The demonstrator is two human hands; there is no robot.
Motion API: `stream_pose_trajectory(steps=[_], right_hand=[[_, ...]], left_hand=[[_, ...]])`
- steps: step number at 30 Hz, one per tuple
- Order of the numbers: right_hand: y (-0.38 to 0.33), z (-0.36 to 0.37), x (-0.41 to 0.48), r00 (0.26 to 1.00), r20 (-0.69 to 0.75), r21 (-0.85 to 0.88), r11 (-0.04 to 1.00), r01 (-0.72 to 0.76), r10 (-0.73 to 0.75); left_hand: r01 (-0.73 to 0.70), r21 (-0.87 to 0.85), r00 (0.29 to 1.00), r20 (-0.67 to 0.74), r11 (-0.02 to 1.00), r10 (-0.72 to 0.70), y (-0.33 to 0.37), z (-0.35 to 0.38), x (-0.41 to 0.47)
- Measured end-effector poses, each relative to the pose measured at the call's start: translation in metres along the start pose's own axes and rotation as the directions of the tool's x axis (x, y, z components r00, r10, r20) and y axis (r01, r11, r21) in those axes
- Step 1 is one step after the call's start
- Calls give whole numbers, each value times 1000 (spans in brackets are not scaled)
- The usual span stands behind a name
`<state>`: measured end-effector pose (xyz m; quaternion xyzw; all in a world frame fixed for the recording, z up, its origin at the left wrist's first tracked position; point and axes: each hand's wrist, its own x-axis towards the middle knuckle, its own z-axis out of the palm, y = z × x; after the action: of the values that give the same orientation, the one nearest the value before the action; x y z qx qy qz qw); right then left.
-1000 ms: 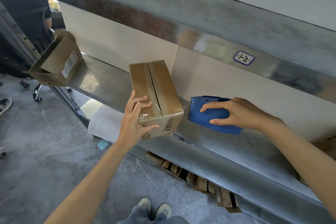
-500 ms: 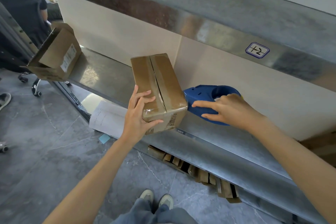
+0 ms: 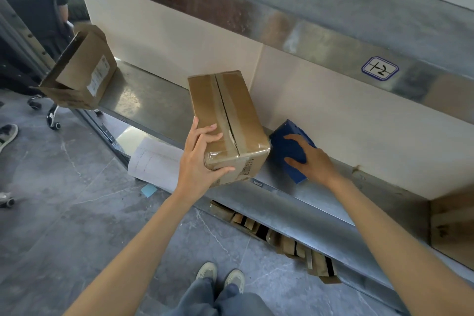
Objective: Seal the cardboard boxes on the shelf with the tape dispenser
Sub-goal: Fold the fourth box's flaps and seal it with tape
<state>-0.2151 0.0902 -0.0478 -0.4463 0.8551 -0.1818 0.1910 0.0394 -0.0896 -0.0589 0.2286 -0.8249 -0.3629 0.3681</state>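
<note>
A closed cardboard box (image 3: 228, 120) with brown tape along its top seam stands on the metal shelf (image 3: 315, 197), its near corner over the shelf's front edge. My left hand (image 3: 202, 159) grips that near corner, fingers on top and thumb on the front face. Just right of the box, the blue tape dispenser (image 3: 288, 146) rests on the shelf against the wall. My right hand (image 3: 311, 159) holds it, fingers wrapped over its body. A second cardboard box (image 3: 82, 77), lying on its side with flaps open, sits at the shelf's far left end.
A person in dark clothes (image 3: 33, 7) stands at the far left beside chair wheels (image 3: 52, 117). White paper sheets (image 3: 154, 161) lie below the shelf. Flattened cardboard pieces (image 3: 282, 238) sit under the shelf. Another box's edge (image 3: 451, 226) shows at right. An upper shelf (image 3: 282, 20) carries a label.
My right hand has shifted its hold on the blue dispenser and turned it, so it now stands more on end close to the box. My left hand stayed on the box corner.
</note>
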Motion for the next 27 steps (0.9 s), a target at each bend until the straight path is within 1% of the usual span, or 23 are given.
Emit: stream_pose_trajectory(steps=[3, 6, 11, 15, 21, 27], right_hand=[[8, 14, 5, 998, -61, 62, 998, -10, 14], [9, 25, 11, 994, -105, 46, 999, -21, 25], [10, 35, 18, 992, -112, -21, 998, -55, 52], [11, 39, 17, 986, -153, 8, 998, -58, 59], [10, 37, 18, 989, -125, 33, 997, -75, 78], [13, 35, 19, 990, -125, -87, 994, -73, 62]], left_hand=[[5, -11, 1000, -8, 1000, -5, 1, 0, -2], [10, -16, 1000, -8, 1000, -10, 3, -1, -5], [12, -7, 1000, -6, 1000, -12, 3, 0, -1], [11, -12, 1000, -3, 1000, -11, 3, 1, -1], [10, -9, 1000, -4, 1000, -10, 4, 0, -1], [17, -6, 1000, 4, 1000, -17, 4, -1, -1]])
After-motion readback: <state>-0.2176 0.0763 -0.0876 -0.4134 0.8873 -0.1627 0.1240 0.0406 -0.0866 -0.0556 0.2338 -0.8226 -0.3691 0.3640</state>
